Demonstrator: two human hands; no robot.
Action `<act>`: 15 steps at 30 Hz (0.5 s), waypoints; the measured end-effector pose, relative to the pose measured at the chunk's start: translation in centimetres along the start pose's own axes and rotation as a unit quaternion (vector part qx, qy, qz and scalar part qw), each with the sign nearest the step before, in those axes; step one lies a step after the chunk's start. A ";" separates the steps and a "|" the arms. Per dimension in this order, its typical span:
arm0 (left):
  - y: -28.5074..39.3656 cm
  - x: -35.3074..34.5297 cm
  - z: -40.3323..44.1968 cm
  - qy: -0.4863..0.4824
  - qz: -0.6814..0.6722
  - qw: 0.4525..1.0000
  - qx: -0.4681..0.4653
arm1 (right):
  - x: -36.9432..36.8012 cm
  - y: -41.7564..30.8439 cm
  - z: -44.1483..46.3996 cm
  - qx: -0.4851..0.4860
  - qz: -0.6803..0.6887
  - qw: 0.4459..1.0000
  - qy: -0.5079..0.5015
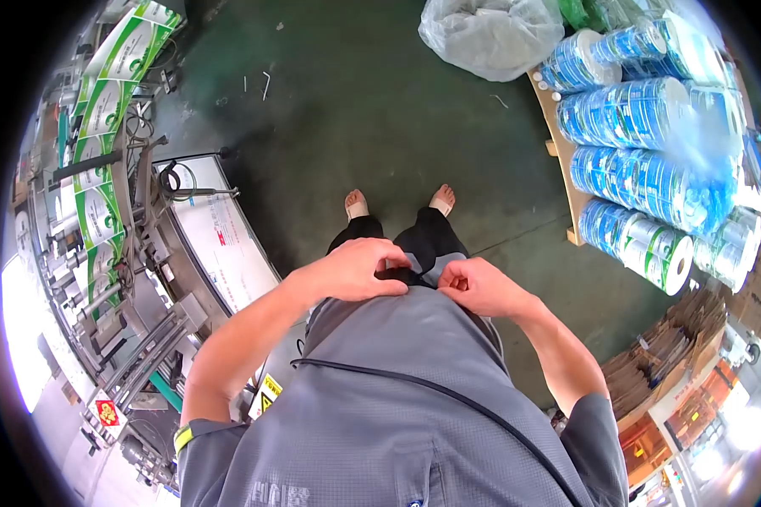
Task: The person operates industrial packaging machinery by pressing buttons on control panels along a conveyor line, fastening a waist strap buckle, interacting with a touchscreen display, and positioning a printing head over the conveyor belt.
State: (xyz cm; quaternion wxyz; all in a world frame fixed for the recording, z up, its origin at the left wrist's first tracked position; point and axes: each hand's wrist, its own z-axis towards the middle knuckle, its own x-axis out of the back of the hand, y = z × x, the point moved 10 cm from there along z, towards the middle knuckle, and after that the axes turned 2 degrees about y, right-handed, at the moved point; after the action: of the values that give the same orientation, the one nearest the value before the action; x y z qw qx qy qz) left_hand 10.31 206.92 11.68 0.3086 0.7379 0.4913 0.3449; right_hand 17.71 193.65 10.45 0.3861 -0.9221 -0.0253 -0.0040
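Observation:
Both hands are at the waist, at the lower front of a grey shirt (372, 406). My left hand (365, 270) is curled around a black strap or pouch (402, 275), its thumb and fingers closing on it. My right hand (478, 286) pinches at the shirt's hem beside the dark strap; the thumb and forefinger are pressed together on grey cloth. A black cord (423, 383) runs across the shirt below the hands. What lies behind the fingers is hidden.
A machine with a green and white printed film web (101, 110) stands left, beside a white panel (216, 228). Blue wrapped rolls (621, 114) sit on a wooden pallet (566, 169) at right. A clear plastic bag (490, 34) is at the top; flattened cardboard (668, 346) lies lower right.

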 end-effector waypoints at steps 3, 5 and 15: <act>-0.9 -1.7 0.5 -0.067 -0.030 0.997 0.020 | -0.6 1.5 -0.3 -0.030 0.052 0.998 0.017; -2.0 -2.5 0.8 -0.057 -0.191 0.980 0.030 | -0.9 1.9 -0.4 -0.029 0.071 0.996 0.054; -1.7 -2.6 -0.7 0.028 -0.266 0.963 0.038 | -1.9 0.9 -0.4 -0.022 0.091 0.986 0.140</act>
State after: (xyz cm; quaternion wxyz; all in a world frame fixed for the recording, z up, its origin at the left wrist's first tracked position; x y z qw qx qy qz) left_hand 8.13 205.16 10.16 0.3475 0.5821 0.6906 0.2519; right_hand 15.86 192.64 10.05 0.3645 -0.9190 0.1130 -0.0987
